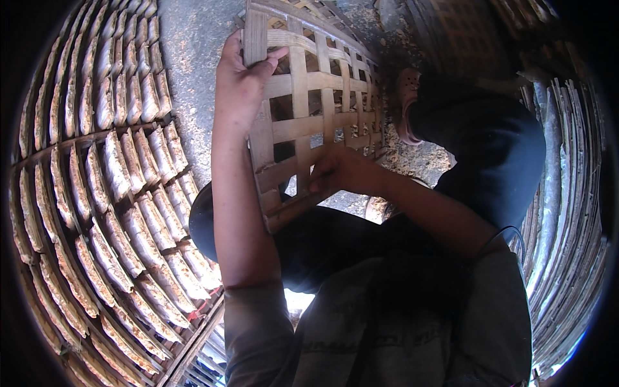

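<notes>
Flanking you were the largest things: on your left, a rack of ragged-edged pale strips point(116, 168); on your right, a bank of long, close-set slats point(554, 193). Between them, ahead of your dark-trousered legs point(483, 155), the woven slat lattice point(300, 127) slanted above the littered floor point(187, 51). Your left hand point(245, 74) pinched the upper part of its broad edge batten point(256, 32), thumb on the weave side, the other fingers mostly hidden. Your right hand point(342, 171) was at the lower weave, fingers curled; whether they pinched a slat or merely rested there, this view could not tell. Steadying the lattice by that batten seemed sound, since the thin slats would probably flex under a pull; keeping the lower fingers near a crossing, not mid-span, likely offered better control.
</notes>
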